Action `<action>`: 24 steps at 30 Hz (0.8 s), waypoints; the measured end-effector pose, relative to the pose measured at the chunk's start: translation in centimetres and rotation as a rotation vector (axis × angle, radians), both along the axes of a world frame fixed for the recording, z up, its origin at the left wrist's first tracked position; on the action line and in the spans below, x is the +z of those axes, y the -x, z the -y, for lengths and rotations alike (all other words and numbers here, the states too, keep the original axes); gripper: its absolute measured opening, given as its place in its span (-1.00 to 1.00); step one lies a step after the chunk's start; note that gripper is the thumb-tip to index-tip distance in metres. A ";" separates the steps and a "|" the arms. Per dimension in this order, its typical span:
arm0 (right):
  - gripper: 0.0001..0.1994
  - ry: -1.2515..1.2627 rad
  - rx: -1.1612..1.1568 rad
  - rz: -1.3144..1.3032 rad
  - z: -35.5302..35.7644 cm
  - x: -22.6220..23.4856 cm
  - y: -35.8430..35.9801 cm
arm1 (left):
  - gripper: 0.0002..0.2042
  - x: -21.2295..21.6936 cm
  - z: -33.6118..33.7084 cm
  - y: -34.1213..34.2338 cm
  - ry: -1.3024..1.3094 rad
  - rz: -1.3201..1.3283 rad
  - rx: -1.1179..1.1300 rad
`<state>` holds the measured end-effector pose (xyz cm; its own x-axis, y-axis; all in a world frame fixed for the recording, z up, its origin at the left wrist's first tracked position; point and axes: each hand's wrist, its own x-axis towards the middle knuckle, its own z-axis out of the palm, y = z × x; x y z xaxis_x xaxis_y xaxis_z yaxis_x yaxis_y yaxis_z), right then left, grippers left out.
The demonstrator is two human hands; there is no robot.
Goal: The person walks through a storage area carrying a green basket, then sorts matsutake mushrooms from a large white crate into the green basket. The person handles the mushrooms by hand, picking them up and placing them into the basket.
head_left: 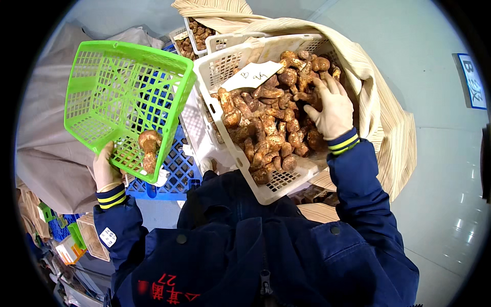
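My left hand (pixel 106 169), in a pale glove, grips the lower left corner of a green plastic basket (pixel 181 110), which is tilted toward me. One brown mushroom (pixel 149 143) with a thick stem lies at the bottom of that basket. To the right, a white plastic crate (pixel 240 161) holds a heap of brown mushrooms (pixel 271 128). Over the right part of the heap is my gloved right hand (pixel 332 107), its fingers apart and thumb spread, touching or just above the mushrooms. What lies beneath its fingertips is partly hidden.
A white paper slip (pixel 250 75) with handwriting lies on the heap. Striped beige cloth (pixel 381 117) drapes round the crate's far and right sides. Smaller crates of mushrooms (pixel 200 33) stand behind. A blue plastic lattice (pixel 179 174) sits below the green basket; grey cloth (pixel 46 133) hangs left.
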<state>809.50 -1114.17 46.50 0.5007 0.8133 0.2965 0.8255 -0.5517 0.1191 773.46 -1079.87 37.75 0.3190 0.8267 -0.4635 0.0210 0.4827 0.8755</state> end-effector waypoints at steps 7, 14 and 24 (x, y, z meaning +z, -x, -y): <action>-0.57 0.523 -0.080 -0.511 -3.0 -6.0 5.0 | -0.76 -1.4 -0.6 1.6 -0.040 -0.018 0.026; -0.41 0.326 -0.149 -0.780 -3.6 -7.4 3.5 | -0.73 -2.3 0.4 1.6 -0.005 0.021 0.014; -0.31 -0.807 0.219 -2.030 -0.2 -1.7 2.1 | -0.73 -2.3 0.6 1.1 0.004 0.112 0.050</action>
<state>807.36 -1113.96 44.84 0.4261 0.8915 -0.1539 -0.4625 0.0684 -0.8840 772.33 -1080.46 35.49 0.3274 0.8412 -0.4303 -0.1015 0.4841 0.8691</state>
